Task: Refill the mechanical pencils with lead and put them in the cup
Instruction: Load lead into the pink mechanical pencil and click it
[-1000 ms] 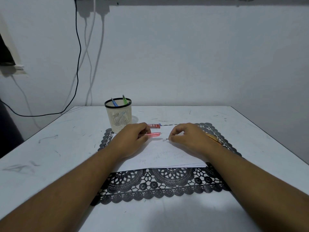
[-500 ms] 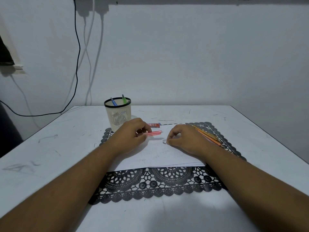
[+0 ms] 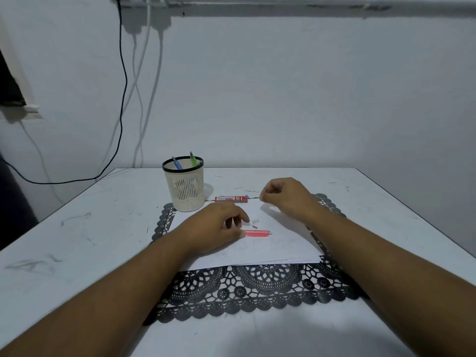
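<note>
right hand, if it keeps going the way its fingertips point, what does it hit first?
Probably the red lead case: the right hand points its pinched fingertips left at the case's near end. Hand height is unclear; it might pass above.

Views: I have just one, the head camera; nothing overlaps with it
Position: worn on the person's head, above the near table (image 3: 77, 253) edge
Facing: forward and down; wall (image 3: 283, 99) behind
Nearness: forearms fill the bottom; cup (image 3: 183, 186) sits farther back
Lens: wide-angle
</note>
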Demonstrator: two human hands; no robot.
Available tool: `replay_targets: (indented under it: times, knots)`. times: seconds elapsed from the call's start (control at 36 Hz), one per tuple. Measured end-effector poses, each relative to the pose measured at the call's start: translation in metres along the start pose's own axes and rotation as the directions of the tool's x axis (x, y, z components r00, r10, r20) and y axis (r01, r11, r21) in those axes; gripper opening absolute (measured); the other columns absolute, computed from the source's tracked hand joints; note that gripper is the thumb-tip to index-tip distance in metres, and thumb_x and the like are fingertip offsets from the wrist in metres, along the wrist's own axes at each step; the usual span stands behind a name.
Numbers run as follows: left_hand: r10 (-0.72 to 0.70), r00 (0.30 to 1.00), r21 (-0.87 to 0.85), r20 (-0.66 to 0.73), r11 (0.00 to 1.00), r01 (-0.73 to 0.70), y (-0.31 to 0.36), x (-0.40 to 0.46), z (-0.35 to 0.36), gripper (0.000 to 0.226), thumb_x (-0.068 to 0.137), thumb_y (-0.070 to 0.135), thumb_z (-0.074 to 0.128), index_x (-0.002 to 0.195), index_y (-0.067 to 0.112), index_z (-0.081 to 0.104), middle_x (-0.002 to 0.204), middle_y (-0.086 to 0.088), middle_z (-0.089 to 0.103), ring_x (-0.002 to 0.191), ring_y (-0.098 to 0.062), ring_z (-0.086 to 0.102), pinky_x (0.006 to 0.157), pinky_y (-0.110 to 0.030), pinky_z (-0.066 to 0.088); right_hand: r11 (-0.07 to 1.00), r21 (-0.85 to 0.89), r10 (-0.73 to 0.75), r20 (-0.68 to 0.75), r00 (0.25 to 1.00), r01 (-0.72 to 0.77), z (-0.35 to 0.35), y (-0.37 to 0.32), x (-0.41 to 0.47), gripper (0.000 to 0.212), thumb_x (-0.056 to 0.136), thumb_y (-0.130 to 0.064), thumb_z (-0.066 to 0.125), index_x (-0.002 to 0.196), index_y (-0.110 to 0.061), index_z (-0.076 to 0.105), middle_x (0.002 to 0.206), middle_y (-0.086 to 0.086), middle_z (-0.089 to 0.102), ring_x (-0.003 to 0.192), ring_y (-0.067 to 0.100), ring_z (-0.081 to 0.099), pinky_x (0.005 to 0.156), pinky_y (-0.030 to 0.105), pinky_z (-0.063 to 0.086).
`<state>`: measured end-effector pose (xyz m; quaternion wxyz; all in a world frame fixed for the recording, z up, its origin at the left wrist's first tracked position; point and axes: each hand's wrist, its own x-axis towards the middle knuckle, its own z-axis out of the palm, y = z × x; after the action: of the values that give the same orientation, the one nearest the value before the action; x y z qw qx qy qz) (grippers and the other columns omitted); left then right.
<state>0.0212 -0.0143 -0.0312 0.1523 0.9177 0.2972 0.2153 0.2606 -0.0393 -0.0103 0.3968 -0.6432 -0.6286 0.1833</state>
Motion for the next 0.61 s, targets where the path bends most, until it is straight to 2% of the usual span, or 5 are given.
replay_targets:
  times: [0.11, 0.25, 0.39, 0.47, 0.61]
  knots:
    - [-0.033, 0.998, -0.008, 0.060, 0.999, 0.033, -0.011, -0.001, -0.011, 0.018, 0.089, 0.033, 0.075, 0.106, 0.032, 0.072, 0.097, 0.015, 0.063, 0.087, -0.005, 0.059, 0.074, -0.022, 0.050, 0.991, -0.129, -0.036, 0.050, 0.998, 0.043, 0.011, -0.007, 0.024, 0.004, 0.090, -0.019, 0.076, 0.094, -0.022, 0.076, 0.082, -0.007, 0.067, 0.071, 0.006, 0.056, 0.065, 0.026, 0.040]
    - [-0.046, 0.995, -0.032, 0.084, 0.998, 0.049, -0.019, -0.001, -0.014, 0.017, 0.087, 0.023, 0.076, 0.085, 0.038, 0.066, 0.087, 0.014, 0.064, 0.080, -0.006, 0.058, 0.072, -0.029, 0.050, 0.955, -0.289, -0.020, 0.155, 0.988, 0.064, 0.030, -0.010, 0.046, 0.020, 0.089, -0.024, 0.076, 0.109, -0.023, 0.076, 0.096, -0.007, 0.067, 0.086, 0.011, 0.060, 0.071, 0.024, 0.043]
    - [-0.033, 0.997, -0.037, 0.071, 0.999, 0.036, -0.018, 0.000, -0.011, 0.017, 0.088, 0.022, 0.073, 0.084, 0.037, 0.067, 0.085, 0.015, 0.065, 0.079, -0.002, 0.057, 0.069, -0.020, 0.044, 0.950, -0.310, 0.006, 0.117, 0.993, 0.031, 0.048, -0.007, 0.051, 0.007, 0.080, -0.027, 0.074, 0.086, -0.032, 0.075, 0.097, -0.008, 0.068, 0.086, 0.014, 0.067, 0.067, 0.028, 0.053]
    - [-0.031, 0.997, -0.032, 0.070, 0.999, 0.033, -0.017, 0.000, -0.011, 0.010, 0.090, 0.023, 0.072, 0.087, 0.032, 0.069, 0.086, 0.014, 0.065, 0.078, 0.000, 0.055, 0.068, -0.018, 0.043, 0.948, -0.313, -0.018, 0.118, 0.993, 0.054, 0.050, -0.006, 0.052, 0.004, 0.080, -0.025, 0.075, 0.081, -0.029, 0.075, 0.101, -0.006, 0.067, 0.092, 0.017, 0.067, 0.078, 0.034, 0.058]
    - [-0.035, 0.998, -0.050, 0.055, 0.998, 0.038, -0.019, -0.001, -0.009, 0.009, 0.088, 0.022, 0.073, 0.087, 0.031, 0.071, 0.084, 0.014, 0.065, 0.078, -0.003, 0.057, 0.067, -0.020, 0.044, 0.947, -0.308, -0.050, 0.145, 0.988, 0.093, 0.049, -0.003, 0.049, 0.007, 0.081, -0.027, 0.071, 0.078, -0.032, 0.074, 0.107, -0.007, 0.061, 0.104, 0.010, 0.054, 0.088, 0.038, 0.055]
